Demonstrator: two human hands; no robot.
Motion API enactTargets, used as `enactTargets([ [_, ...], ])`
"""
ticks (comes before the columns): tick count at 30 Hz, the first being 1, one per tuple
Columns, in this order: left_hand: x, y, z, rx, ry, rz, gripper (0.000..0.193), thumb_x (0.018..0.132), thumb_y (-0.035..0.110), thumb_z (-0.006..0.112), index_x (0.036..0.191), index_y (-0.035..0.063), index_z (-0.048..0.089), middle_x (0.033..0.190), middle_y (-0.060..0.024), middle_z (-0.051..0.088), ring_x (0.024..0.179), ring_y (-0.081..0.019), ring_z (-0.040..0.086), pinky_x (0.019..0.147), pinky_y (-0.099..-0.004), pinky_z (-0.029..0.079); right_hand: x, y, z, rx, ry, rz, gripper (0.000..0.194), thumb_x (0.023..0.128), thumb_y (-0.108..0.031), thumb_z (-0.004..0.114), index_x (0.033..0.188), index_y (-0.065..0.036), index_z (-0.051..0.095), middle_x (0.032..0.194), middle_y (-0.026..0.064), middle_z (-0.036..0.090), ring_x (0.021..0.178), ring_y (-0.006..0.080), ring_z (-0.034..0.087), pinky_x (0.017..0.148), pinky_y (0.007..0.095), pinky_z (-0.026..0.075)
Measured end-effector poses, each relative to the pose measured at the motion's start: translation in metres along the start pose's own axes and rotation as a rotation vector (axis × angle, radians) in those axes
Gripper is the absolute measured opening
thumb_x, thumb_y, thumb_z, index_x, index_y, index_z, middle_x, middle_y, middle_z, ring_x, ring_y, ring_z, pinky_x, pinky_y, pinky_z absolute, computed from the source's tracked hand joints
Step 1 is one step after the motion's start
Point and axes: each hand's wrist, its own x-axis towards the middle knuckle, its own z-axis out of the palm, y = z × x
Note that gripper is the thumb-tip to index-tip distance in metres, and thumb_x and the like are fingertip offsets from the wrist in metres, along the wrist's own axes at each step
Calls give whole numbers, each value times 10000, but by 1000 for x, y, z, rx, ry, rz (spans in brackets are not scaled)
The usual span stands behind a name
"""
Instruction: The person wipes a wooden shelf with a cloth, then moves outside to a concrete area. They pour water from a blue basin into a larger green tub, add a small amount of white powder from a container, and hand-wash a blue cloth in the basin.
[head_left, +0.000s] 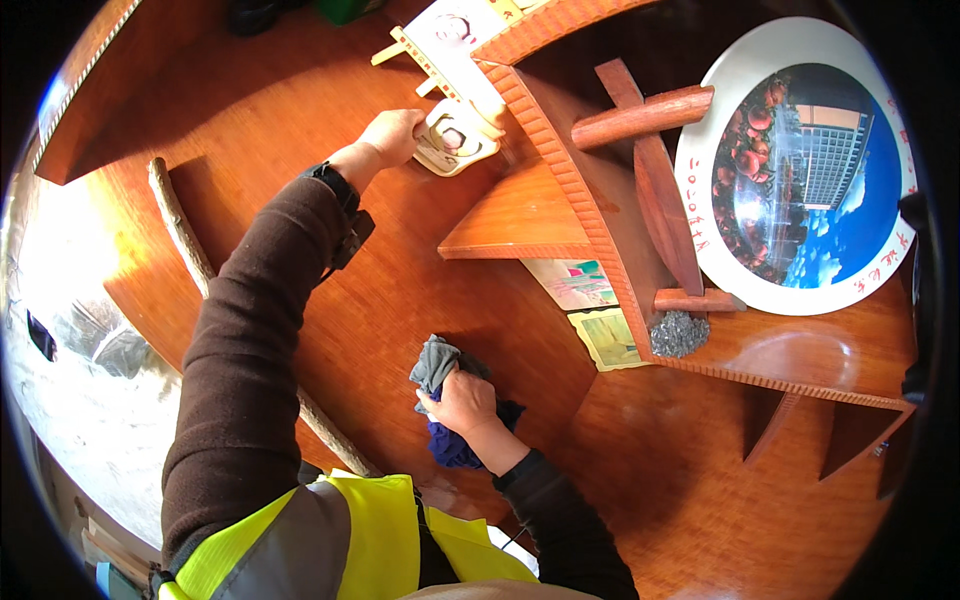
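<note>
My left hand (388, 139), at the end of a dark brown sleeve, grips the near edge of a small cream rounded-square plaque (454, 147) with a round emblem on it. The plaque is beside a miniature wooden easel (429, 64) that bears writing. My right hand (466, 405) is closed around a bunched grey cloth (433, 361). Dark blue cloth (453, 448) hangs out below the same hand, over the reddish-brown wooden surface (367, 315). The fingertips of my left hand are partly hidden behind the plaque's edge.
On the right, a wooden shelf unit (611, 247) with ridged trim holds a large white decorative plate (795, 300) on a wooden stand (664, 202). A grey stone (679, 334) sits by the stand. Small pictures (611, 337) stand under a shelf. A wooden stick (176, 217) passes behind my left arm.
</note>
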Motion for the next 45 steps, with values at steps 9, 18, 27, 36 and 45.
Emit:
enactTargets([
  [9,-10,-4,3,134,150,26,181,730,62,586,906,46,545,877,-154,626,864,-338,586,801,-409,430,-1,-3,-4,-10,7,-4,494,719,-444,647,937,-15,533,786,174,641,741,325,631,647,423,514],
  [18,3,-7,11,-265,121,-34,179,785,59,564,964,49,561,832,-92,615,796,-219,593,719,-307,470,-1,-2,-4,-50,-16,4,498,711,-451,649,919,-11,544,775,174,640,731,324,631,634,418,515],
  [27,7,-31,-20,-626,-53,-15,135,802,5,538,936,19,553,820,-16,574,755,-106,526,695,-238,444,-1,2,-1,-9,8,-20,509,723,-465,630,905,1,542,786,185,637,741,319,635,647,424,514],
  [36,-17,15,22,-375,-312,72,99,756,74,571,818,29,508,736,-98,560,712,-216,546,665,-321,444,0,-1,-6,-17,-35,-2,530,727,-467,629,948,7,542,782,175,639,733,315,636,634,412,517],
  [45,-15,20,33,-340,-328,128,169,745,117,614,872,46,529,728,-96,559,715,-227,555,675,-328,449,-1,-1,-7,17,4,-21,509,711,-447,653,929,0,545,767,178,640,711,318,634,632,417,515],
])
